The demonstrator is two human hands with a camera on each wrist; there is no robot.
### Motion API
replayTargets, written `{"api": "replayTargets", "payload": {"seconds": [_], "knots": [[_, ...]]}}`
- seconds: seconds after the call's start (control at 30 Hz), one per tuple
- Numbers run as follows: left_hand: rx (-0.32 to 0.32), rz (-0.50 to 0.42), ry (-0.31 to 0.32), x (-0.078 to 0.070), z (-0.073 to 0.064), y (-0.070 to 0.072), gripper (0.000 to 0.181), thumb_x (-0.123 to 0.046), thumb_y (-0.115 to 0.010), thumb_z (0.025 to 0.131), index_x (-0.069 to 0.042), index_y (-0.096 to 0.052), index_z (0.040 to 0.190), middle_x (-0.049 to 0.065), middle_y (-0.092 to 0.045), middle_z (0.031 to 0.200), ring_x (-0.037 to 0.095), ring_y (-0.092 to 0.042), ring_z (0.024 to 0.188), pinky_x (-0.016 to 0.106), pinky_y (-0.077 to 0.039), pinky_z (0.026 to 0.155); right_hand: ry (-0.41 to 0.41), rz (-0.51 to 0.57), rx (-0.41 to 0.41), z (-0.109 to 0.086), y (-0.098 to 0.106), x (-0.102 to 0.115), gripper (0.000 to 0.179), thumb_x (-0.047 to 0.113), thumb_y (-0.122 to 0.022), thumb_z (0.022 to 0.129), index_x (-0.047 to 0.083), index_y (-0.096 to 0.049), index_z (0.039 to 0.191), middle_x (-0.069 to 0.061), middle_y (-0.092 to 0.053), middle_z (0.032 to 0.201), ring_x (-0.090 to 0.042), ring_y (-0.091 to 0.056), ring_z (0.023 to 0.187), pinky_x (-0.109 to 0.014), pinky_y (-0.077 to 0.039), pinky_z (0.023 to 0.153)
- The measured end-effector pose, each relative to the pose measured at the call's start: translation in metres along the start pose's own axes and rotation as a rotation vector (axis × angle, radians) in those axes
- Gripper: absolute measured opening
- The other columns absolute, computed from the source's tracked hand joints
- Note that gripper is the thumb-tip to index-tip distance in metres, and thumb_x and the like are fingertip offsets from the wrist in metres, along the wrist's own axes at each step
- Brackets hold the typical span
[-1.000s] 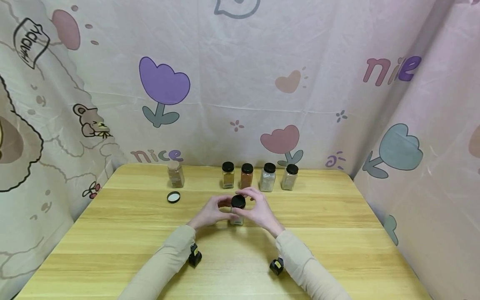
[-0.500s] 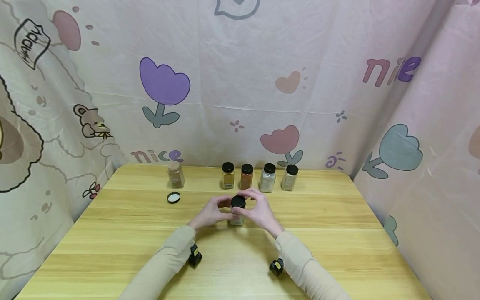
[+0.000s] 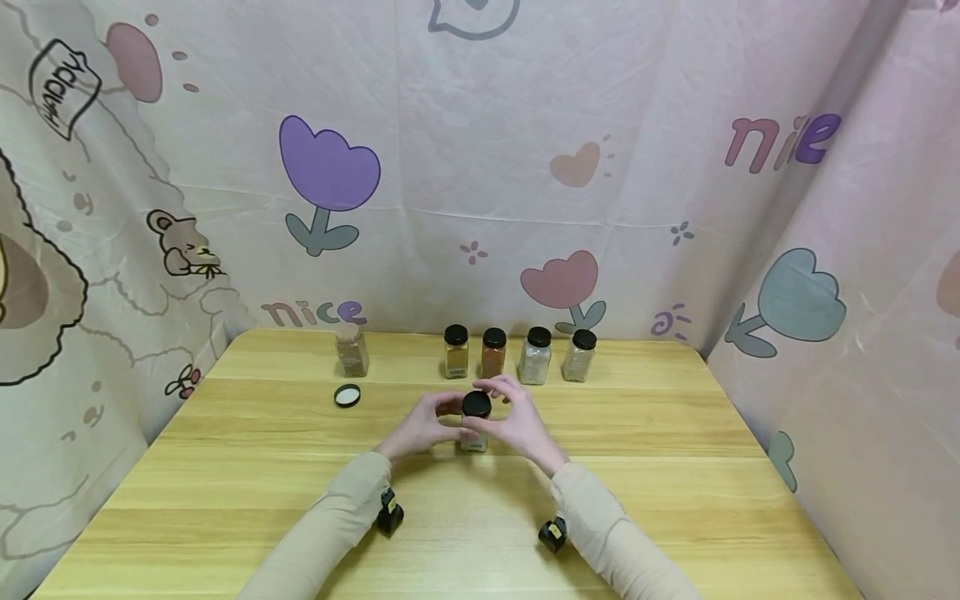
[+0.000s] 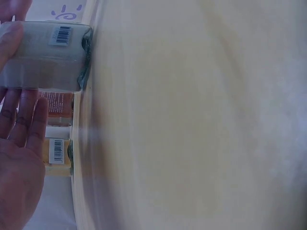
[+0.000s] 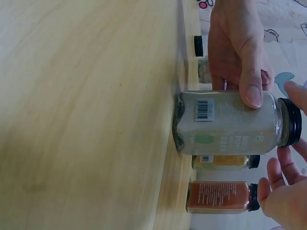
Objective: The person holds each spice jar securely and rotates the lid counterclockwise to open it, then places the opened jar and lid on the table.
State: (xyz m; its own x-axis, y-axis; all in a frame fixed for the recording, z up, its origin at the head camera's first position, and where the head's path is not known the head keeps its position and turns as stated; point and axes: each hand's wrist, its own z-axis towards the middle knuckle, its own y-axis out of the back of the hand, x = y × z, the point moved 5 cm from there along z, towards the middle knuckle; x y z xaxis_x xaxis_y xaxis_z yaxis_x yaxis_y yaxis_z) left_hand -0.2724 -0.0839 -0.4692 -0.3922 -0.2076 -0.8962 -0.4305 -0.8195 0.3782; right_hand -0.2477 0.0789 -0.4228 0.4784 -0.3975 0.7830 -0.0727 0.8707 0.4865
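Note:
A square glass spice jar of pale powder stands upright near the middle of the table, its label partly reading "PEP". My left hand grips the jar body, the thumb lying along the near side; the left wrist view also shows this jar. Around the black screw lid, on top of the jar, my right hand has its thumb and fingers curled. In the right wrist view the fingertips touch the lid's rim. Parts of the jar are hidden behind the hands in the head view.
Behind stand several black-lidded jars, among them a yellow one, a red-orange one and a white one. Back left is a lidless jar of brownish powder. A loose black lid lies before it, pale inside up.

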Motion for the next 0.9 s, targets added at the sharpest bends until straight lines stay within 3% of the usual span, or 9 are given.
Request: {"api": "replayTargets", "payload": {"seconds": [0.23,0.47,0.7,0.9], "knots": [[-0.003,-0.004,-0.006,0.0002,0.0001,-0.0003,0.051,-0.012,-0.084,0.082,-0.003,-0.064,0.129,0.016,-0.070,0.125,0.032,-0.067,0.114,0.048,-0.053,0.105,0.000,-0.019,-0.019,-0.0004,0.0011,0.0020,0.048,0.019,-0.088,0.077,0.007,-0.071,0.120,-0.009,-0.069,0.114,-0.027,-0.061,0.105,-0.056,-0.050,0.096],[-0.009,-0.001,-0.010,-0.0006,-0.0003,0.0005,0.050,-0.011,-0.083,0.082,-0.002,-0.065,0.128,0.017,-0.070,0.124,0.033,-0.067,0.114,0.052,-0.053,0.106,-0.020,-0.035,0.024,0.0005,0.0021,0.0023,0.048,0.014,-0.086,0.079,0.007,-0.071,0.123,-0.007,-0.070,0.118,-0.023,-0.062,0.108,-0.034,-0.051,0.096],[-0.008,0.006,-0.011,0.0000,0.0002,0.0008,0.053,-0.014,-0.083,0.083,-0.002,-0.063,0.130,0.018,-0.070,0.126,0.032,-0.068,0.114,0.049,-0.053,0.106,-0.023,-0.035,0.022,-0.0001,0.0012,0.0004,0.054,0.019,-0.088,0.077,0.009,-0.069,0.126,-0.006,-0.068,0.123,-0.025,-0.060,0.115,-0.050,-0.049,0.102],[-0.002,-0.012,-0.018,0.0001,0.0001,0.0000,0.053,-0.012,-0.083,0.083,-0.001,-0.062,0.131,0.018,-0.069,0.126,0.033,-0.067,0.115,0.050,-0.053,0.105,-0.056,-0.040,-0.004,0.0002,0.0018,-0.0002,0.052,0.021,-0.090,0.075,0.008,-0.070,0.121,-0.007,-0.066,0.118,-0.024,-0.057,0.111,-0.043,-0.047,0.100]]}}
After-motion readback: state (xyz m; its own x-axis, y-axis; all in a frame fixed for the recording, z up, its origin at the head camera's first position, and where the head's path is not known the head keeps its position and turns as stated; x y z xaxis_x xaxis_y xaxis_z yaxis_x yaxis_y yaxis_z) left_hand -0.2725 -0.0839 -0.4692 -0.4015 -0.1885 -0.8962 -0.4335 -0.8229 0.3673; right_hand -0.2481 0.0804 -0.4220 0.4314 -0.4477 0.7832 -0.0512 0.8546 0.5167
